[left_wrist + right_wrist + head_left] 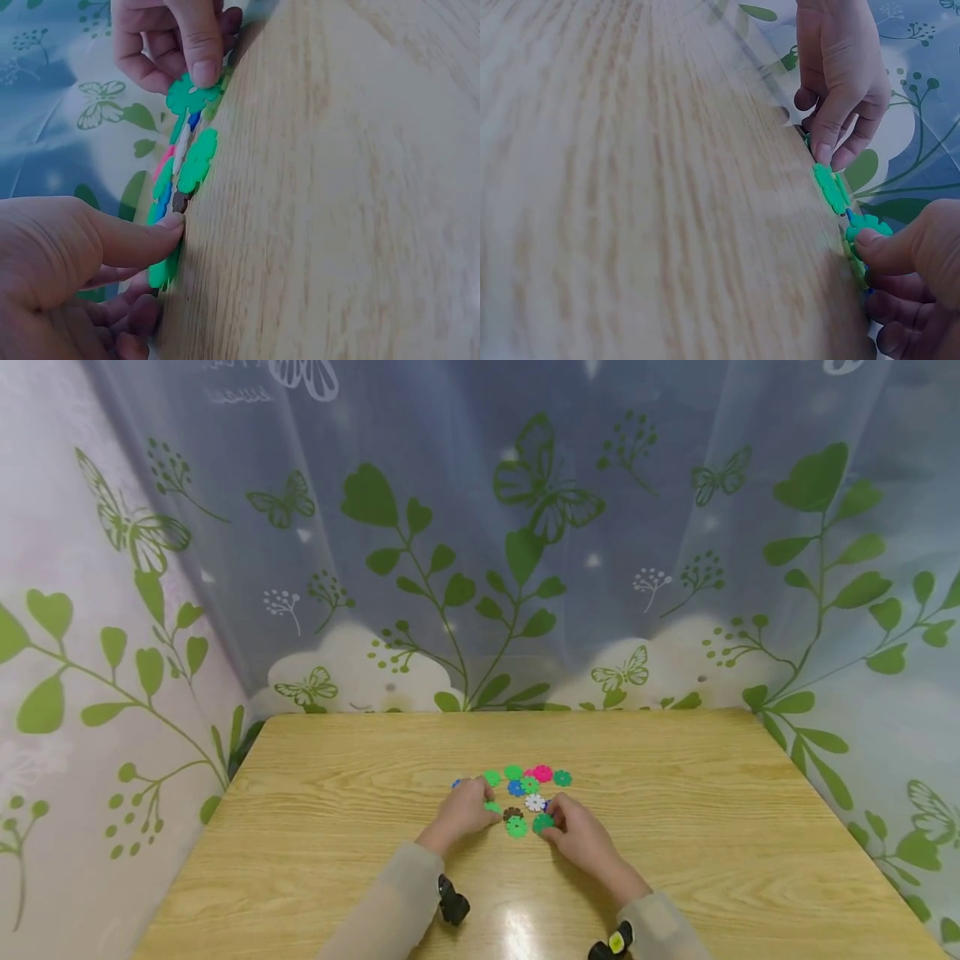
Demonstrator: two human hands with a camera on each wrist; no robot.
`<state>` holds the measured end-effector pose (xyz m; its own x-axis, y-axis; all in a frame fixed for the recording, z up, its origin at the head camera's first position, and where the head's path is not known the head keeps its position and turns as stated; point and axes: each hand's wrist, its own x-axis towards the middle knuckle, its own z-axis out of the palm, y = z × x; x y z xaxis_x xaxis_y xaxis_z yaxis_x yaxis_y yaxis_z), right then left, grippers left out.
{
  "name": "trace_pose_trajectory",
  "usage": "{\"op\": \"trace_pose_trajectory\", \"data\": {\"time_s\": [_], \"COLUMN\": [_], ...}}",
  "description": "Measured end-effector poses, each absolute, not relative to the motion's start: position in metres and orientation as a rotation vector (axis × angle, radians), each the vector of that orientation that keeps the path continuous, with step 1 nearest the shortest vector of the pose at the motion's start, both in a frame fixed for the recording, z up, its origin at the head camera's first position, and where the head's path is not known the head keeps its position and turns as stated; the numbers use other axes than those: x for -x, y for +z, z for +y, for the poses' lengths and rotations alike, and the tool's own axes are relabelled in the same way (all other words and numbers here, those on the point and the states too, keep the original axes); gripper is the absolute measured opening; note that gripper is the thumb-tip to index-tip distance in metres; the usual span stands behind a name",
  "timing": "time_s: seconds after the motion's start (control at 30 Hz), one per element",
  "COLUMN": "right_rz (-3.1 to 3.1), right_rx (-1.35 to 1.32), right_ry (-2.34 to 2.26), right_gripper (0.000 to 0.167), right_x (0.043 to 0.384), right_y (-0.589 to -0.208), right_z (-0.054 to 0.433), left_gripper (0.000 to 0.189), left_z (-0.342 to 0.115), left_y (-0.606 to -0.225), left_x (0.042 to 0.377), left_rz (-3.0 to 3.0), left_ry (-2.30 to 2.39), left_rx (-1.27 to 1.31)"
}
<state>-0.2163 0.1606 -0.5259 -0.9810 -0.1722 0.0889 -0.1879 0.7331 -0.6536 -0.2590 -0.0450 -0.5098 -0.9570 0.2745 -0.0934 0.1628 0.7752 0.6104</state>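
Observation:
Between thumb and fingers, my right hand [581, 833] pinches a dark green plastic snowflake disc [542, 823], raised and tilted in the left wrist view. My left hand [463, 810] has its thumb and index finger around the edge of a light green snowflake disc [492, 807], whose left part they hide. Between the hands, another light green disc [516, 827] overlaps a brown disc [513, 813]. Beside the right fingertips are a white disc [534, 802] and a dark blue one, partly covered by that hand.
Behind the hands on the wooden table [337, 760] lie more discs: pink [543, 773], blue [516, 787], dark green [562, 778] and several light green ones. A blue disc [456, 784] peeks out behind the left hand. A patterned curtain [450, 527] hangs along the table's far edge.

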Motion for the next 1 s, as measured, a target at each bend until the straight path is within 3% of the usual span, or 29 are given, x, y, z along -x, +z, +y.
{"op": "trace_pose_trajectory", "data": {"time_s": [0.6, 1.0], "right_rz": [-2.746, -2.587], "right_rx": [-0.378, -0.405], "right_ry": [1.136, 1.314], "right_gripper": [0.011, 0.004], "right_x": [0.213, 0.213], "right_y": [-0.519, -0.493], "right_z": [0.161, 0.157], "left_gripper": [0.013, 0.024], "left_z": [-0.06, -0.058], "left_y": [-0.509, -0.479], "left_x": [0.253, 0.242], "left_rz": [2.677, 2.332], "left_ry": [1.367, 1.866], "left_rx": [-0.387, -0.298]}}
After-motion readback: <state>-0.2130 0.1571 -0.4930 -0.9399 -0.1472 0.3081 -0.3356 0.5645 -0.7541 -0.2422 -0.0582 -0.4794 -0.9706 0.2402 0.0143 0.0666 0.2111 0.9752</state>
